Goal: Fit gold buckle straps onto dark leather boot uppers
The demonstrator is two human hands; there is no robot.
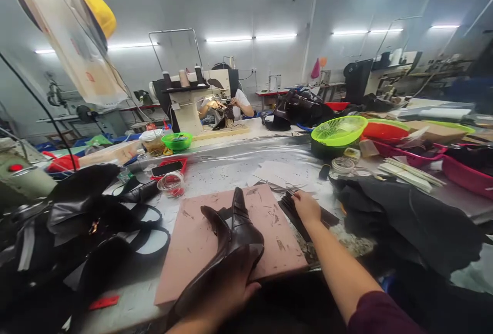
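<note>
A dark brown leather shoe upper (242, 231) lies over a pink board (188, 231) on the bench in front of me. My left hand (227, 293) is closed on its near part, with the fingers partly hidden by the leather. Just past the board's right edge, my right hand (308, 208) pinches at a small pile of dark leather strips (295, 213). How many strips are between the fingertips does not show. White paper sheets (283, 172) lie beyond the strips.
Black leather pieces (404, 210) cover the right side; black uppers (77, 226) are heaped at left. A red tray (181, 164) holds a phone. Green baskets (339, 131) and pink bins (466, 169) stand at right. Another person works at a sewing machine (188, 110) ahead.
</note>
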